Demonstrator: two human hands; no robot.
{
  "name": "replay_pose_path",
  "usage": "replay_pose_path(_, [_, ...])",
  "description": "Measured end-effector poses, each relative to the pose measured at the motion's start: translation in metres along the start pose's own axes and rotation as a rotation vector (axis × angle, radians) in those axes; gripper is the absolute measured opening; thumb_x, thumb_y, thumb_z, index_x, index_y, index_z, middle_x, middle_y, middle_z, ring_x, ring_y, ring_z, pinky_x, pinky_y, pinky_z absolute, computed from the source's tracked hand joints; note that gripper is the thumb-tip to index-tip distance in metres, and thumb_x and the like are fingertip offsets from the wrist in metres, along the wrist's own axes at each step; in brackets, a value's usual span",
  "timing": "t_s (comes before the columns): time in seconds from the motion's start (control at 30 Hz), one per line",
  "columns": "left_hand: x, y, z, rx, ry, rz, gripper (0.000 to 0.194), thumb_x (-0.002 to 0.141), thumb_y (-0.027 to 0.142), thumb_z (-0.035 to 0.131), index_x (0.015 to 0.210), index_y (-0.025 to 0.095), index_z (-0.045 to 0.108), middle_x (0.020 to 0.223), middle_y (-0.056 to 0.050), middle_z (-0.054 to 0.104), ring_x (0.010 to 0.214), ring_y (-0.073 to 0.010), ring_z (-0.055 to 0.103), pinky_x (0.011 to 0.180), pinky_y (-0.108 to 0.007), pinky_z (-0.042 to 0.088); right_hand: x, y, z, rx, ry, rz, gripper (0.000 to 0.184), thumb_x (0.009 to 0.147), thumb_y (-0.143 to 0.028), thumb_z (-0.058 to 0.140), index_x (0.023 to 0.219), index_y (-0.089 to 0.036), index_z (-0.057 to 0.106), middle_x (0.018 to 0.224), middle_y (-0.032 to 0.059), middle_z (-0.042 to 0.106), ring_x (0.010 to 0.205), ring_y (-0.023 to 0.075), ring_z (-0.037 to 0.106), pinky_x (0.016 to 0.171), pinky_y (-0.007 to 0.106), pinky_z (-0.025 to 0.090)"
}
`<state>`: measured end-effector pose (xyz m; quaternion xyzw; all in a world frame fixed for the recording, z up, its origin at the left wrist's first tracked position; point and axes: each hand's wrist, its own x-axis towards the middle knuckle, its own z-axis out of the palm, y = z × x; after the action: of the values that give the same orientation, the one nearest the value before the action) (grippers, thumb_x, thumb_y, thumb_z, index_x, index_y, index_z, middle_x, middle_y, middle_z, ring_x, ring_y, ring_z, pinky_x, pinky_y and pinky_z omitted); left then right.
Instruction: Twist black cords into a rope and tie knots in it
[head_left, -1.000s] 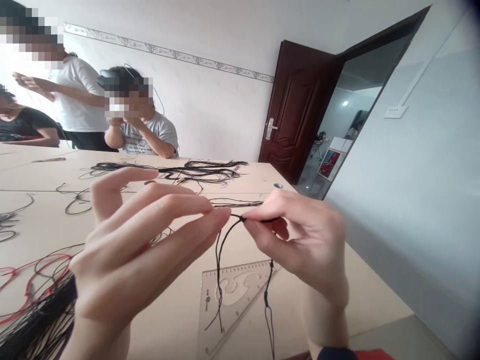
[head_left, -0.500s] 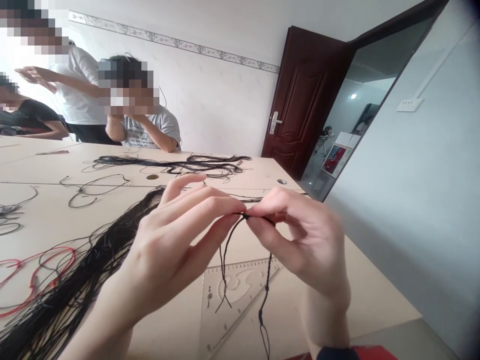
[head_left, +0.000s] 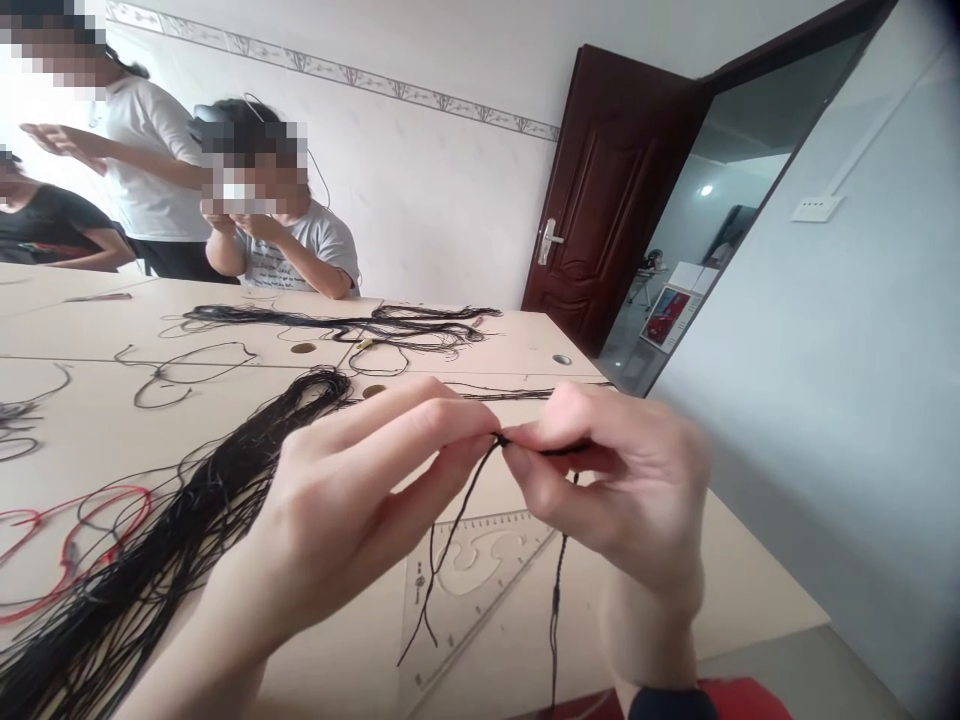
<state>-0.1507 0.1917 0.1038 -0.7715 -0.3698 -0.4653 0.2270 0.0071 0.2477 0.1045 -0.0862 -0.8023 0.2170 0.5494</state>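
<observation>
Head view: the left hand (head_left: pixel 352 500) and right hand (head_left: pixel 615 480) meet in narrow pinches on a thin black cord (head_left: pixel 457 530), their fingertips almost touching above the desk (head_left: pixel 480 660). The cord's strands hang down over a clear plastic set square (head_left: pixel 487 590) near the desk's right edge. A long hank of black cords (head_left: pixel 172 530) runs beneath the left wrist toward the near left corner, beside a red cord (head_left: pixel 112 490). More tangled black cords (head_left: pixel 337 325) lie near the far edge.
</observation>
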Motion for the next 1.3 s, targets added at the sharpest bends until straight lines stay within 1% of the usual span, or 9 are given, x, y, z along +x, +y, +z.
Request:
replay_pose_path(0.2, [-0.001,0.000,0.002,0.012,0.052,0.020,0.017,0.076,0.004,0.059,0.088,0.016,0.057,0.079,0.003,0.057,0.066,-0.0036,0.052,0.058,-0.015,0.046,-0.001,0.001,0.000,-0.082,0.027,-0.038,0.015,0.072,-0.007,0.061,0.064,-0.019,0.056,0.059,-0.0049,0.053,0.054,0.0057,0.046,0.043,0.017,0.038])
replay_pose_path(0.33, [0.002,-0.002,0.000,0.108,0.053,0.058,0.018,0.074,0.008,0.063,0.089,0.018,0.058,0.080,0.003,0.059,0.068,-0.0059,0.053,0.062,-0.020,0.047,-0.001,0.001,-0.002,-0.127,0.028,-0.032,0.009,0.073,-0.012,0.062,0.074,-0.021,0.062,0.064,-0.0034,0.059,0.054,0.0067,0.048,0.043,0.018,0.039])
replay_pose_path(0.47, [0.002,-0.004,-0.001,0.165,0.096,0.103,0.018,0.072,0.008,0.065,0.086,0.017,0.059,0.078,0.002,0.060,0.067,-0.0083,0.053,0.061,-0.025,0.046,-0.001,0.001,-0.003,-0.149,0.036,-0.022,0.014,0.074,-0.012,0.062,0.084,-0.022,0.064,0.065,-0.0039,0.059,0.052,0.0060,0.046,0.044,0.019,0.040])
replay_pose_path(0.6, [0.002,-0.007,0.002,0.137,0.106,0.102,0.020,0.069,0.006,0.066,0.085,0.015,0.060,0.077,0.001,0.060,0.067,-0.0101,0.053,0.059,-0.029,0.044,0.000,0.002,-0.002,-0.169,0.020,-0.040,0.008,0.074,-0.012,0.062,0.078,-0.020,0.063,0.065,-0.0039,0.059,0.055,0.0057,0.047,0.044,0.018,0.039])
replay_pose_path(0.7, [0.003,-0.007,0.003,0.089,0.097,0.060,0.018,0.070,0.007,0.066,0.084,0.016,0.059,0.077,0.002,0.059,0.067,-0.0086,0.053,0.060,-0.027,0.045,0.000,0.003,-0.001,-0.174,0.010,-0.054,0.010,0.072,-0.010,0.063,0.069,-0.018,0.059,0.063,-0.0050,0.057,0.055,0.0047,0.045,0.044,0.016,0.037])
replay_pose_path(0.8, [0.004,-0.007,0.003,0.078,0.104,0.043,0.017,0.071,0.007,0.065,0.084,0.017,0.059,0.076,0.004,0.058,0.066,-0.0064,0.053,0.061,-0.023,0.046,0.000,0.004,-0.001,-0.149,-0.003,-0.041,0.011,0.072,-0.008,0.063,0.068,-0.017,0.058,0.061,-0.0057,0.053,0.053,0.0041,0.042,0.045,0.016,0.037])
replay_pose_path(0.9, [0.005,-0.008,0.003,0.045,0.116,0.041,0.017,0.071,0.007,0.065,0.085,0.017,0.060,0.078,0.003,0.059,0.068,-0.0060,0.055,0.062,-0.021,0.048,0.002,0.004,-0.002,-0.107,-0.051,0.001,0.008,0.074,-0.009,0.061,0.078,-0.017,0.060,0.063,-0.0050,0.052,0.052,0.0045,0.041,0.046,0.017,0.037])
replay_pose_path(1.03, [0.005,-0.011,0.003,0.034,0.134,0.024,0.022,0.072,0.005,0.064,0.087,0.021,0.061,0.081,0.004,0.060,0.072,-0.0060,0.057,0.065,-0.020,0.051,0.003,0.003,-0.005,-0.088,-0.107,0.045,0.014,0.076,-0.010,0.058,0.089,-0.015,0.061,0.066,-0.0032,0.051,0.057,0.0067,0.042,0.053,0.021,0.040])
replay_pose_path(1.3, [0.005,-0.019,0.004,-0.039,0.095,0.026,0.022,0.071,0.004,0.065,0.088,0.018,0.062,0.079,0.000,0.060,0.071,-0.0087,0.057,0.065,-0.024,0.049,0.000,0.005,-0.010,-0.155,-0.107,0.087,0.021,0.078,-0.014,0.056,0.099,-0.018,0.059,0.078,-0.0002,0.054,0.066,0.0093,0.048,0.061,0.023,0.045])
